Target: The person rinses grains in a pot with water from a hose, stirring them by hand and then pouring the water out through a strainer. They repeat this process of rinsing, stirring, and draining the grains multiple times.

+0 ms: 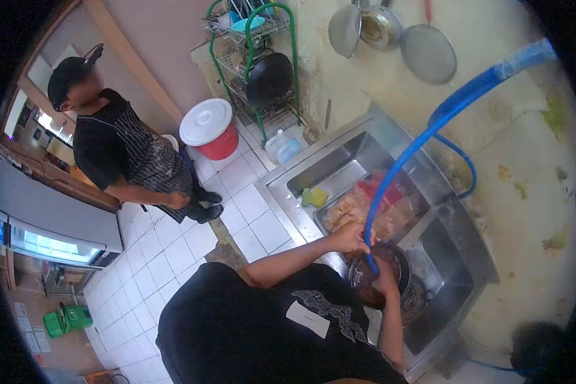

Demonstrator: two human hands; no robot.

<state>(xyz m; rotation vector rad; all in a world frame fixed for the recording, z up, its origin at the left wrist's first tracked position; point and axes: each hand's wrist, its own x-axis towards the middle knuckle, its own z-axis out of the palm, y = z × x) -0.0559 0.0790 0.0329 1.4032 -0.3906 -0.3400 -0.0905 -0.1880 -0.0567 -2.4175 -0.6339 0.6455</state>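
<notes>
My left hand (351, 238) is closed around a blue hose (400, 163), close to its lower end. That end points down into a dark round pot (360, 281) at the near side of the sink. Over the same pot is my right hand (385, 279), reaching inside; its fingers are too blurred and hidden to make out. Another dark pan (416, 301) lies beside the pot in the sink basin. Just past my left hand, a tray of pale raw meat (349, 211) sits in the other basin, with a red plastic piece (390, 192) on it.
The steel double sink (276, 187) has a yellow-green sponge (315, 196) at its edge. Strainers (429, 54) hang on the wall. A dish rack (294, 83) holds a wok (270, 80). A lidded red bucket (219, 146) and a person in a striped apron (150, 150) stand on the tiles.
</notes>
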